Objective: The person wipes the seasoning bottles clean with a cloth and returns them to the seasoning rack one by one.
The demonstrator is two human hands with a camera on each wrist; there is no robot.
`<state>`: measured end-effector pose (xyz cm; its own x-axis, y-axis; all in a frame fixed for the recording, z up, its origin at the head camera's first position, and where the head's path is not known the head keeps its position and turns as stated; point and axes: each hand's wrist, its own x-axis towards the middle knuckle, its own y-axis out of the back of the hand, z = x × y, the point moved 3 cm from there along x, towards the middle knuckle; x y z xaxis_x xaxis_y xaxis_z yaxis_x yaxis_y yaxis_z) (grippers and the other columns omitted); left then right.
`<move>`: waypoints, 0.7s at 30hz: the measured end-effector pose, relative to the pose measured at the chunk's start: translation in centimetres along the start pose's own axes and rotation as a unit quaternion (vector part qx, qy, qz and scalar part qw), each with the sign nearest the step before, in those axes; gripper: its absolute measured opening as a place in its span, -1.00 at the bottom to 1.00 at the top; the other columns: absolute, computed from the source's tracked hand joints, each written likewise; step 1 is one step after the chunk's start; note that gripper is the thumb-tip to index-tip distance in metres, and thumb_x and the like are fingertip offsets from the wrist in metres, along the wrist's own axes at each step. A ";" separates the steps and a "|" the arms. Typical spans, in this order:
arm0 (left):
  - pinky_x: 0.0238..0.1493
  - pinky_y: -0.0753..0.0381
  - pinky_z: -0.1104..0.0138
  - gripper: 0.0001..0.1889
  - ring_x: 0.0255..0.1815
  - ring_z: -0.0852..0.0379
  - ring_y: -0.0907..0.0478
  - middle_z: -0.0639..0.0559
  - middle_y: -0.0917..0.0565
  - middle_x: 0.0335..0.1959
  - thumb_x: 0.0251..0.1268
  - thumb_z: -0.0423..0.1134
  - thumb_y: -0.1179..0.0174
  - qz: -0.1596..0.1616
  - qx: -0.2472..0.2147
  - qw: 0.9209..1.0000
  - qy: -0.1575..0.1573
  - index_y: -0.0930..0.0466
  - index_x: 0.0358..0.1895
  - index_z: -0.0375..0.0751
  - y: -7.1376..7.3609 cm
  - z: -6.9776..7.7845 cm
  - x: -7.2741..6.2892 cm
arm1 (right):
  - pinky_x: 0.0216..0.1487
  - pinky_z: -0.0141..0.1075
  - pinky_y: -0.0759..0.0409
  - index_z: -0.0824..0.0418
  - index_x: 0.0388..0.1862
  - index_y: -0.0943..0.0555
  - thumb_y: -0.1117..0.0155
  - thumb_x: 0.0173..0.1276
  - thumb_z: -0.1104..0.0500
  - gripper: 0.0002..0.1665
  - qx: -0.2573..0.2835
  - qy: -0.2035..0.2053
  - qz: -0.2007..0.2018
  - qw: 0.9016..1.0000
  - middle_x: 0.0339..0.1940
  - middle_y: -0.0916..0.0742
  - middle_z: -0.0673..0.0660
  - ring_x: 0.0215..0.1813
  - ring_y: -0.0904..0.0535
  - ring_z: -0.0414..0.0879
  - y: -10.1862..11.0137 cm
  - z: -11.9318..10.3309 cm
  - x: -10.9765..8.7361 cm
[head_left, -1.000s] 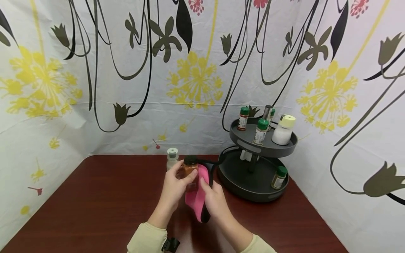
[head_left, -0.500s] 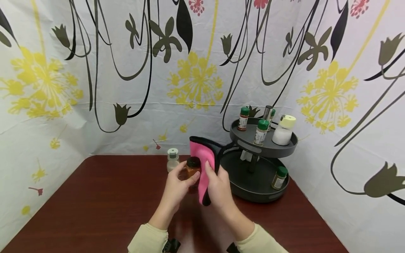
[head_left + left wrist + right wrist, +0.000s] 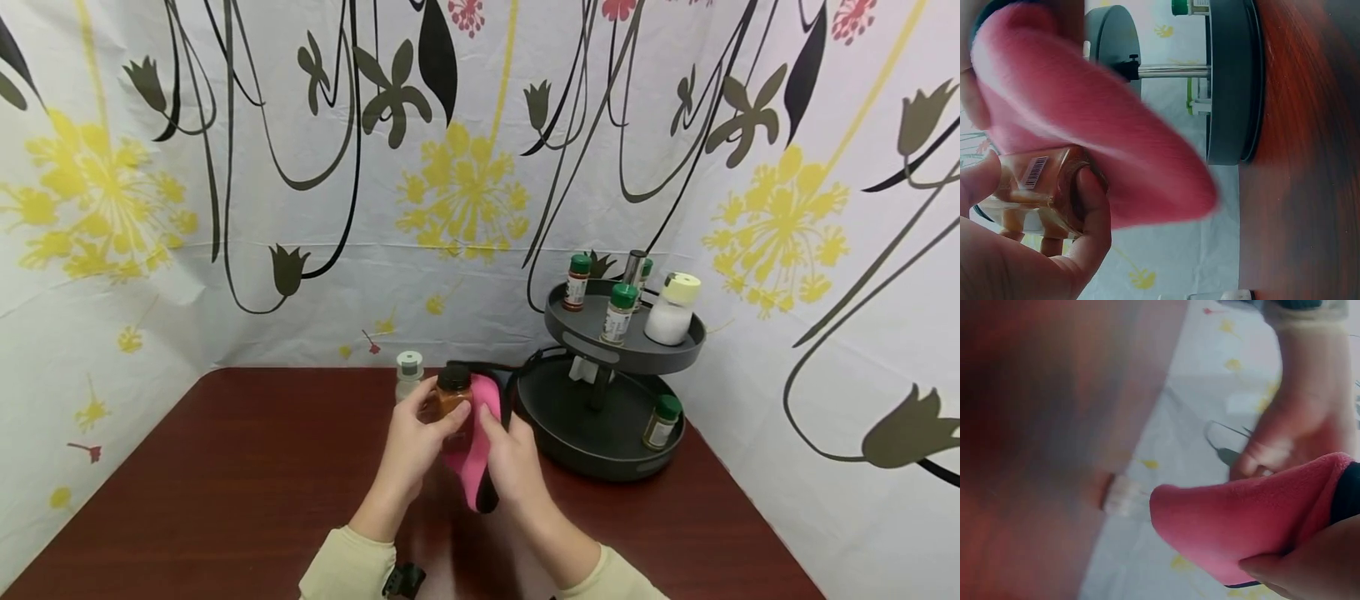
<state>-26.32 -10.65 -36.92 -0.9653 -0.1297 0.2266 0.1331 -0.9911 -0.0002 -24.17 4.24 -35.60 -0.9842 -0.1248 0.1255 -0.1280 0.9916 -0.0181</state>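
Observation:
In the head view my left hand (image 3: 408,442) grips a small spice jar (image 3: 453,402) with a black lid and orange-brown contents. The left wrist view shows thumb and fingers around the jar (image 3: 1035,178), a barcode label on its side. My right hand (image 3: 517,471) holds a pink cloth (image 3: 478,458) with a black backing, thumb on the pink face. The cloth lies right against the jar's right side and hangs below it. Seen from the right wrist, the folded cloth (image 3: 1235,509) hides the jar.
Behind my left hand stands a clear jar (image 3: 408,368) with a whitish cap. A dark two-tier turntable rack (image 3: 600,454) stands at right, bearing several green-capped spice jars and a white jar (image 3: 670,312) with a pale yellow lid. A patterned sheet hangs behind the brown table (image 3: 247,467).
The cloth swung up beside the jar half a second ago, and its upper part is now lower, back against the jar. Both hands shift only slightly and keep their hold.

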 end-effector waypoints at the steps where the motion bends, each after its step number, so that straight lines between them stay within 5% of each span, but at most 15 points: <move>1: 0.10 -0.72 0.22 -0.53 0.14 -0.04 -0.68 -0.19 -0.74 0.16 0.41 -0.23 -0.43 -0.001 0.002 1.000 -0.001 -0.63 0.34 -0.11 0.0 0.0 0.0 | 0.18 -0.25 -0.69 0.26 0.41 -0.53 0.02 0.76 -0.06 -0.47 0.000 0.005 0.001 1.000 0.21 -0.77 0.23 0.12 -0.71 -0.08 0.1 -0.6 0.1; 7: 0.10 -0.73 0.17 -0.55 0.18 -0.11 -0.65 -0.19 -0.73 0.16 0.40 -0.22 -0.44 -0.010 0.008 1.000 -0.002 -0.64 0.32 -0.12 -0.3 0.0 -0.2 | 0.09 -0.32 -0.61 0.22 0.33 -0.54 0.01 0.75 -0.09 -0.52 -0.008 0.047 0.009 0.999 0.17 -0.71 0.24 0.09 -0.64 -0.03 0.4 -2.9 0.7; 11: 0.15 -0.74 0.11 -0.55 0.20 -0.11 -0.64 -0.18 -0.73 0.17 0.40 -0.22 -0.43 -0.006 0.004 1.000 0.004 -0.65 0.31 -0.11 -0.4 0.0 -0.2 | 0.26 -0.25 -0.59 0.13 0.45 -0.51 0.00 0.75 -0.11 -0.49 -0.018 0.059 0.012 0.998 0.27 -0.69 0.18 0.22 -0.62 -0.02 0.0 -2.4 0.3; 14: 0.12 -0.74 0.12 -0.56 0.17 -0.09 -0.65 -0.19 -0.73 0.16 0.41 -0.23 -0.42 -0.003 0.002 1.000 0.004 -0.65 0.31 -0.13 -0.4 0.1 -0.1 | 0.35 -0.23 -0.56 0.09 0.51 -0.48 0.00 0.75 -0.12 -0.46 -0.022 0.051 0.018 0.998 0.35 -0.68 0.13 0.30 -0.60 -0.05 -0.2 -1.2 0.0; 21: 0.08 -0.71 0.20 -0.53 0.12 -0.02 -0.67 -0.19 -0.73 0.15 0.40 -0.23 -0.43 0.010 0.003 1.000 0.001 -0.64 0.34 -0.09 -0.2 0.3 0.2 | 0.09 -0.32 -0.63 0.29 0.40 -0.54 0.02 0.75 -0.07 -0.45 -0.016 -0.014 0.013 1.000 0.17 -0.77 0.21 0.08 -0.68 -0.11 -0.3 1.7 -0.1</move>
<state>-26.46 -10.51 -36.57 -0.9630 -0.1491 0.2244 0.1532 -0.9882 0.0012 -24.24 3.87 -37.32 -0.9903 -0.1000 0.0970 -0.0994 0.9950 0.0107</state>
